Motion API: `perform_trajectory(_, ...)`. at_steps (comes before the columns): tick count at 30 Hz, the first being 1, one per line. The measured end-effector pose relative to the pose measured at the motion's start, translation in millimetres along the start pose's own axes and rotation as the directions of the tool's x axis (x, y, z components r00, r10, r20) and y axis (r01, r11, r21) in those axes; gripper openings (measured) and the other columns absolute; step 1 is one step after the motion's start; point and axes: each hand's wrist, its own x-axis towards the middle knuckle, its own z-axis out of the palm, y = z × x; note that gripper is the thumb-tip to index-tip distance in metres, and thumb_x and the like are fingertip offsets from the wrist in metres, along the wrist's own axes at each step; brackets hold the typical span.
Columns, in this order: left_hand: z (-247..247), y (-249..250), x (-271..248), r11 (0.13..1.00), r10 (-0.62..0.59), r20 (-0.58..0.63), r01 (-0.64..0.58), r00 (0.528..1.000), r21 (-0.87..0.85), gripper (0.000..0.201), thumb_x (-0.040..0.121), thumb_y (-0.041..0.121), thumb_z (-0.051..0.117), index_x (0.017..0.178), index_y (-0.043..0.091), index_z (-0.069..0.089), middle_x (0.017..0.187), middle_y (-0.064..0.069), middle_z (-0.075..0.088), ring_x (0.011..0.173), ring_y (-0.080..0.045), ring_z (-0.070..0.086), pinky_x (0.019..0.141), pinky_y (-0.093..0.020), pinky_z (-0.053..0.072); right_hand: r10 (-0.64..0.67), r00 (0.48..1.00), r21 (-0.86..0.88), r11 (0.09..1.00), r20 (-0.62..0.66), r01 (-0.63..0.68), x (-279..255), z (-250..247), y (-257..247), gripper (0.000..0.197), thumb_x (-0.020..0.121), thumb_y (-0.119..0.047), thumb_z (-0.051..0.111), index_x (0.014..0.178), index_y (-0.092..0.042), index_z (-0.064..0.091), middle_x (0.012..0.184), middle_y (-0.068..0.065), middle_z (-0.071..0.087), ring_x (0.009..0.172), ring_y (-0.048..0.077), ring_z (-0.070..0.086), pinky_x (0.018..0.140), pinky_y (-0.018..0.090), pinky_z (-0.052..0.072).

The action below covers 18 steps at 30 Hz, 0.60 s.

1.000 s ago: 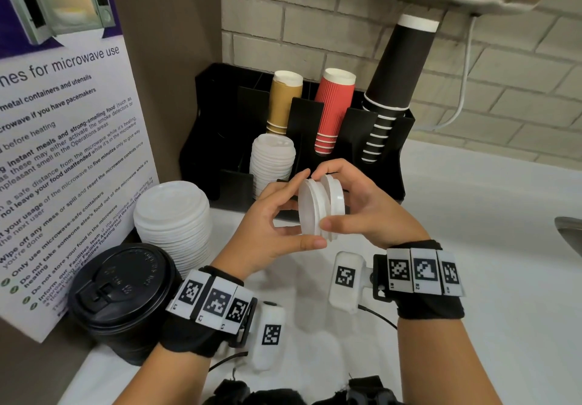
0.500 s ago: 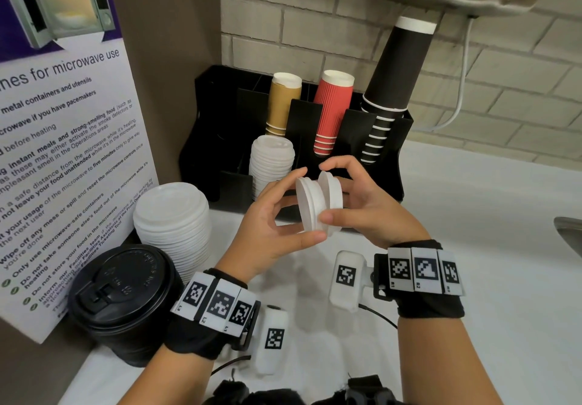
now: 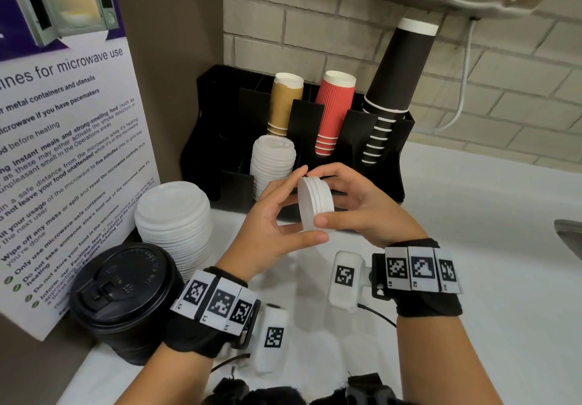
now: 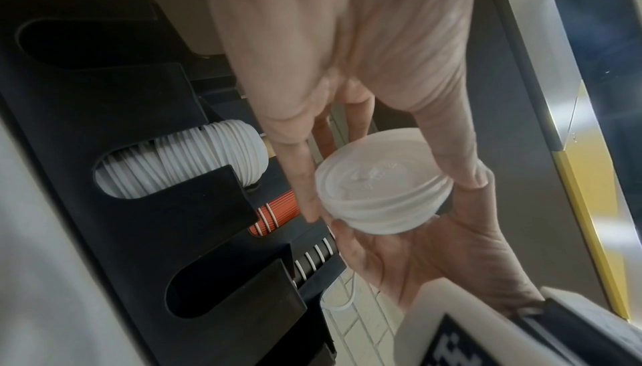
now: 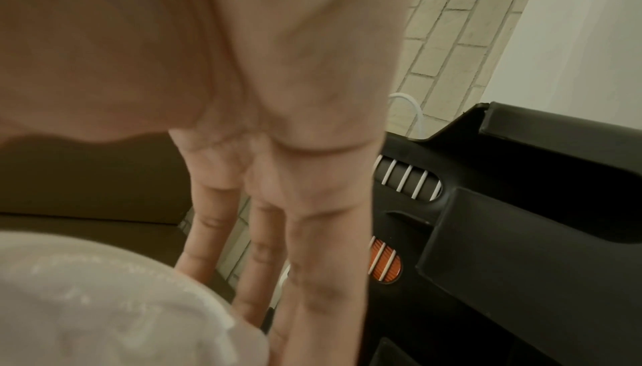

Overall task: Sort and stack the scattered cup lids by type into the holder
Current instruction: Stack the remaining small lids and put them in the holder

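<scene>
A small stack of white lids (image 3: pixel 315 212) is held on edge above the counter, just in front of the black holder (image 3: pixel 220 127). My left hand (image 3: pixel 310 204) pinches its rim between thumb and fingers from the left. My right hand (image 3: pixel 316 196) grips it from the right, thumb on the lower rim. The left wrist view shows the lids (image 4: pixel 382 193) nested together, domed faces toward the camera. In the right wrist view they are a blurred white shape (image 5: pixel 104 303) under my fingers (image 5: pixel 302 276). One front slot of the holder has a tall stack of small white lids (image 3: pixel 272 159).
A pile of larger white lids (image 3: pixel 173 212) stands on the counter left of the holder, beside a stack topped by a black lid (image 3: pixel 126 294). Tan (image 3: pixel 283 102), red (image 3: pixel 333 111) and black (image 3: pixel 396 80) cup stacks fill the holder's back slots. A microwave notice board (image 3: pixel 63 152) stands on the left.
The two groups of lids, held slightly apart before, are now pressed together into one stack. Both hands have shifted a little toward the holder.
</scene>
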Motion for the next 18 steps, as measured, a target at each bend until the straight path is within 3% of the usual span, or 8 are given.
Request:
perform_trajectory(4,-2,-1,1,0.999,0.000,0.002,-0.001,1.000,0.035,0.094,0.066,0.036,0.084,0.141,0.046,0.028,0.137,0.022,0.042,0.133,-0.004,0.042,0.092,-0.022,0.052,0.001,1.000,-0.062,0.998,0.019,0.000,6,2,-5,0.056,0.067,-0.016,0.080,0.117,-0.025,0.057,0.115,0.003,0.064,0.102,0.020,0.066,0.082,0.034,0.056)
perform_trajectory(9,-2,-1,3,0.996,-0.080,-0.114,0.084,0.990,0.033,0.113,0.060,0.037,0.078,0.151,0.037,0.010,0.149,0.008,0.031,0.134,-0.010,0.041,0.093,-0.018,0.051,0.002,1.000,-0.192,0.981,0.024,0.003,39,-5,-18,0.057,0.068,-0.012,0.080,0.117,-0.020,0.054,0.115,0.007,0.062,0.098,0.024,0.067,0.081,0.042,0.058)
perform_trajectory(10,-2,-2,3,0.992,-0.112,-0.150,0.121,0.982,0.048,0.109,0.065,0.035,0.078,0.152,0.034,0.014,0.149,0.007,0.033,0.130,-0.010,0.044,0.088,-0.013,0.051,-0.014,1.000,-0.236,0.972,-0.018,0.009,50,-8,-21,0.056,0.069,-0.010,0.081,0.117,-0.020,0.053,0.114,0.007,0.061,0.096,0.024,0.066,0.079,0.040,0.058)
perform_trajectory(13,-3,-5,1,0.964,-0.171,-0.189,0.204,0.967,0.172,0.067,0.079,0.030,0.076,0.138,0.033,0.046,0.137,0.007,0.045,0.115,-0.003,0.053,0.077,-0.011,0.049,-0.127,0.974,-0.464,0.886,-0.186,0.027,91,-18,-29,0.055,0.070,-0.013,0.082,0.114,-0.019,0.049,0.111,0.002,0.059,0.092,0.011,0.058,0.072,0.016,0.050)
perform_trajectory(14,-3,-7,1,0.955,-0.189,-0.169,0.221,0.967,0.199,0.055,0.080,0.031,0.075,0.131,0.033,0.053,0.134,0.009,0.048,0.112,0.000,0.054,0.077,-0.014,0.049,-0.143,0.969,-0.531,0.847,-0.203,0.014,104,-20,-32,0.056,0.070,-0.016,0.082,0.115,-0.018,0.048,0.112,0.002,0.058,0.095,0.011,0.057,0.075,0.014,0.048)
perform_trajectory(17,-3,-10,1,0.948,-0.228,-0.095,0.243,0.969,0.207,0.039,0.082,0.032,0.075,0.118,0.035,0.059,0.128,0.013,0.053,0.108,0.003,0.055,0.070,-0.017,0.047,-0.100,0.986,-0.685,0.728,-0.130,-0.016,136,-19,-32,0.062,0.071,-0.018,0.079,0.125,-0.013,0.048,0.122,0.004,0.055,0.112,0.018,0.054,0.087,0.025,0.046)
perform_trajectory(18,-2,-10,2,0.949,-0.230,-0.083,0.242,0.970,0.204,0.036,0.083,0.031,0.074,0.115,0.038,0.059,0.126,0.014,0.054,0.108,0.003,0.055,0.069,-0.016,0.047,-0.088,0.992,-0.723,0.691,-0.091,-0.005,143,-16,-32,0.063,0.072,-0.017,0.078,0.128,-0.013,0.048,0.125,0.004,0.054,0.117,0.018,0.052,0.087,0.022,0.042)
